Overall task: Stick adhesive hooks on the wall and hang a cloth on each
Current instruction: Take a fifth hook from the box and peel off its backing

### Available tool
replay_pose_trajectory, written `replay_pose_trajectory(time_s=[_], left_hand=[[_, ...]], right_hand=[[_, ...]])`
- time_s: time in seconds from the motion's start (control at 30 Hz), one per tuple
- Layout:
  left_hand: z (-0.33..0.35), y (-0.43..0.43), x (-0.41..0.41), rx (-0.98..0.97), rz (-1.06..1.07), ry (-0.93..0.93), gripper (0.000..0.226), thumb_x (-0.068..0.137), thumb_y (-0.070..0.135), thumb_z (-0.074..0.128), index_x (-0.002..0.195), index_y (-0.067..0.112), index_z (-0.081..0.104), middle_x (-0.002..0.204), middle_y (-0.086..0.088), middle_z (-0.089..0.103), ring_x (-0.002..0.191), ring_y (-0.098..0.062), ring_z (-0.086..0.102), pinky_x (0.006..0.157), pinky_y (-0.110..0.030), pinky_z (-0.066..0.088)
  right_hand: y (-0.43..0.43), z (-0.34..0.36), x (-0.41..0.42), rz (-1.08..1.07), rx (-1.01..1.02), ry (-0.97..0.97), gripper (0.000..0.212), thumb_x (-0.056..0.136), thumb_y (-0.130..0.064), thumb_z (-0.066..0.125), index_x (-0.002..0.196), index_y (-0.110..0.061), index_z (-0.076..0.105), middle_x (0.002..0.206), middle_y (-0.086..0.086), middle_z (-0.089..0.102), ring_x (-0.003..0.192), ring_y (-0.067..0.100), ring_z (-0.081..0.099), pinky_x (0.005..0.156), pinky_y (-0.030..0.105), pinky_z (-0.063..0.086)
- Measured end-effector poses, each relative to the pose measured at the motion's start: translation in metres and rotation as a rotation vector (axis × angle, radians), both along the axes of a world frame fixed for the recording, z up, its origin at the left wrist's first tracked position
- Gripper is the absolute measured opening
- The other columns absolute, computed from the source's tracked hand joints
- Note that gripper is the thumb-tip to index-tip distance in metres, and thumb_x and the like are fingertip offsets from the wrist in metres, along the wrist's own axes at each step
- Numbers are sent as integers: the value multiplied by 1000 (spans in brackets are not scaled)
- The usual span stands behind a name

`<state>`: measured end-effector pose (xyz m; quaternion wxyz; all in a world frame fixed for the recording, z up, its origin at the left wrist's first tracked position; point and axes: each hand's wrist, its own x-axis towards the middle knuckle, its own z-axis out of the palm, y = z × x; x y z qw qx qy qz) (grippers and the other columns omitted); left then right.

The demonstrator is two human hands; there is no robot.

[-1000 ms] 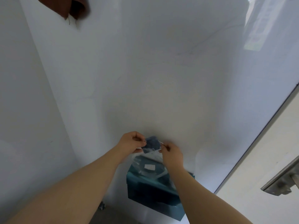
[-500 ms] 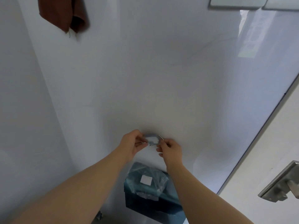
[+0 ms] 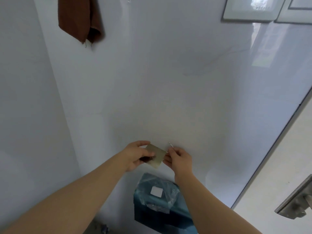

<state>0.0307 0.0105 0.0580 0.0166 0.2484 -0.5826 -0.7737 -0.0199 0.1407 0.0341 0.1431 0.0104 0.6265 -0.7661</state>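
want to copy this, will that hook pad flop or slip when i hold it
Probably fairly stiff: the pad looks flat with only its edges pinched. Likely light: fingers alone carry it. Its thin wire could bend.

Home interior: glossy wall point(image 3: 168, 81), door handle point(image 3: 293, 205).

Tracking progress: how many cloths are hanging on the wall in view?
1: a dark brown fabric cloth hangs upper left on the white wall, its top cut off by the frame. More could hang out of view.
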Motion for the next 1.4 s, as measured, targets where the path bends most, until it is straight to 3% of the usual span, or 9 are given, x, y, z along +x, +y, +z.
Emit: replay_pose_trajectory(time_s=[0.3, 0.4, 0.53, 0.63, 0.73, 0.93, 1.17, 1.27, 1.4], left_hand=[[24, -11, 0, -111, 86, 148, 22, 87, 2, 60, 108, 10, 60, 84, -5, 63, 69, -13, 60, 51, -19, 55], [31, -10, -1, -146, 139, 194, 12, 88, 5, 60, 95, 14, 62, 80, -3, 62, 59, -8, 61, 46, -17, 53], [41, -9, -2, -155, 162, 249, 11, 86, 8, 63, 88, 18, 60, 81, -1, 63, 67, -10, 61, 59, -24, 54], [49, -8, -4, -137, 173, 286, 7, 87, 10, 62, 86, 16, 59, 81, -1, 63, 70, -11, 59, 62, -25, 52], [56, -5, -6, -111, 159, 321, 6, 90, 11, 58, 86, 16, 60, 81, -2, 62, 72, -13, 59, 65, -27, 52], [66, -4, -6, -133, 134, 359, 11, 95, 12, 50, 91, 15, 60, 82, -2, 62, 72, -12, 59, 62, -26, 51], [79, -32, 9, -344, -46, 269, 18, 87, 2, 60, 104, 7, 58, 96, -11, 66, 83, -21, 66, 64, -25, 59], [81, -39, 8, -318, 79, 337, 24, 85, -1, 62, 108, 4, 58, 98, -12, 65, 83, -21, 65, 66, -28, 59], [84, -38, 4, -217, 265, 486, 13, 85, -3, 60, 88, 10, 57, 88, -7, 65, 81, -19, 65, 77, -34, 57]], right_hand=[[-16, 27, -1, 21, -117, 35, 24, 97, -9, 45, 74, -10, 52, 73, 6, 60, 70, 17, 58, 72, 27, 49], [-22, 36, -3, -12, -73, 88, 26, 96, -3, 41, 72, -12, 50, 61, 5, 53, 61, 16, 47, 66, 26, 43], [-25, 51, -1, 40, -149, 45, 29, 95, 2, 31, 78, -12, 51, 52, 3, 36, 45, 13, 36, 53, 27, 47], [-27, 63, 2, 70, -127, 69, 26, 89, -1, 33, 71, -13, 48, 42, -5, 32, 32, 7, 25, 39, 19, 28], [-28, 76, 2, 128, -183, 59, 18, 88, -12, 43, 69, -14, 43, 39, -8, 29, 32, 7, 20, 38, 18, 19], [-28, 83, -1, 218, 14, 227, 20, 91, -17, 56, 72, -13, 54, 51, -3, 37, 35, 5, 28, 36, 19, 25], [-41, 88, -1, 156, 18, 335, 16, 90, -11, 59, 74, -15, 60, 61, -1, 52, 35, -2, 44, 36, 11, 34], [-50, 91, 1, 111, -7, 349, 16, 88, -10, 60, 78, -22, 59, 62, -3, 51, 38, -1, 44, 38, 12, 34], [-59, 94, 1, 152, 18, 344, 8, 86, -18, 64, 81, -22, 60, 60, -4, 44, 43, 5, 36, 41, 17, 29]])
